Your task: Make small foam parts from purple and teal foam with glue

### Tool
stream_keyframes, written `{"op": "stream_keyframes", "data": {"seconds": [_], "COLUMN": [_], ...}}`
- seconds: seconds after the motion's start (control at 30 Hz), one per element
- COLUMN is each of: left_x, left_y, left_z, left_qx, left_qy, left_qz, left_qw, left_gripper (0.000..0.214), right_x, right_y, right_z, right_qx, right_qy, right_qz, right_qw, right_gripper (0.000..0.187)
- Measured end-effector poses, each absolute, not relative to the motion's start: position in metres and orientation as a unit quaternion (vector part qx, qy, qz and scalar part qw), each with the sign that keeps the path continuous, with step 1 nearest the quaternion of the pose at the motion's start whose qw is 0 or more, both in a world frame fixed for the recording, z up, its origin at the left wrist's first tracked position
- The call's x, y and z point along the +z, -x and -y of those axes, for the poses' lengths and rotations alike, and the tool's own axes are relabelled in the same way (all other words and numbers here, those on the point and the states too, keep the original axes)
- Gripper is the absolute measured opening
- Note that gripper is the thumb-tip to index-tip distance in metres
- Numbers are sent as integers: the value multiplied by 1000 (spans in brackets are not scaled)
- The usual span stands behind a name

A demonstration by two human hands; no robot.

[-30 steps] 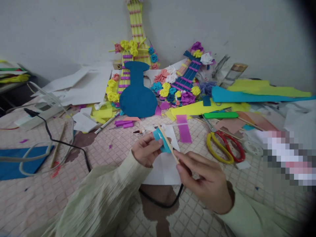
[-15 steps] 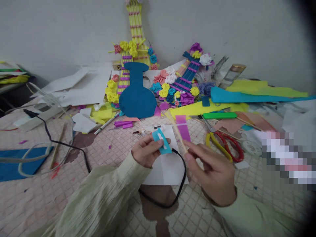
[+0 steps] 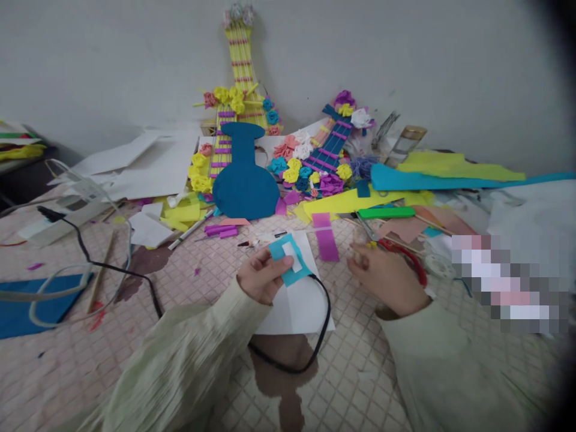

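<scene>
Above one white sheet (image 3: 299,309), one blue piece (image 3: 277,248) bearing one white strip (image 3: 294,259) is gripped by the left fingers (image 3: 275,267), while the right fingers (image 3: 363,257) are curled, their hold unclear.

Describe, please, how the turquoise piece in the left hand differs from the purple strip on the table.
The turquoise piece is held in the left hand; the purple strip lies on the table. The turquoise piece looks broader, the purple strip narrower. The turquoise piece bears a white rectangle, while a thin pale band crosses the purple strip. Both look thin and flat.
</scene>
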State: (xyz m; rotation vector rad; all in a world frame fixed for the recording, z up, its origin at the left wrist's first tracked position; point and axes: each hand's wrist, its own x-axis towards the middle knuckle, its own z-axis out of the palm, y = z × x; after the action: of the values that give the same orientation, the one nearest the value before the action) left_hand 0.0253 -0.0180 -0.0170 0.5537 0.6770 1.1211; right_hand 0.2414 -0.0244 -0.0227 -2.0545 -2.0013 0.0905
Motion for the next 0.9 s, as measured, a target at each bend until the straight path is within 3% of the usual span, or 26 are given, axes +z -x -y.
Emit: {"op": "stream_keyframes", "data": {"seconds": [0.17, 0.37, 0.57, 0.9], "left_x": [-18, -22, -26, -30], "left_y": [-24, -25, -28, -34], "left_z": [19, 22, 23, 29], "left_qx": [491, 468, 460, 459], "left_qy": [-279, -297, -319, -360], "left_qz": [-298, -287, -292, -328], "left_qw": [770, 781, 775, 743], "left_gripper": [25, 26, 20, 27], "right_x": [-17, -16, -15, -17], "right_y": [-233, -207, -197, -190], "right_z": [27, 41, 52, 53], "right_qx": [68, 229, 340, 287], "right_qy": [683, 585, 461, 446], "right_qz": [681, 653, 705, 732], "right_qw": [254, 423, 418, 428], "right_gripper": [28, 23, 20, 11]}}
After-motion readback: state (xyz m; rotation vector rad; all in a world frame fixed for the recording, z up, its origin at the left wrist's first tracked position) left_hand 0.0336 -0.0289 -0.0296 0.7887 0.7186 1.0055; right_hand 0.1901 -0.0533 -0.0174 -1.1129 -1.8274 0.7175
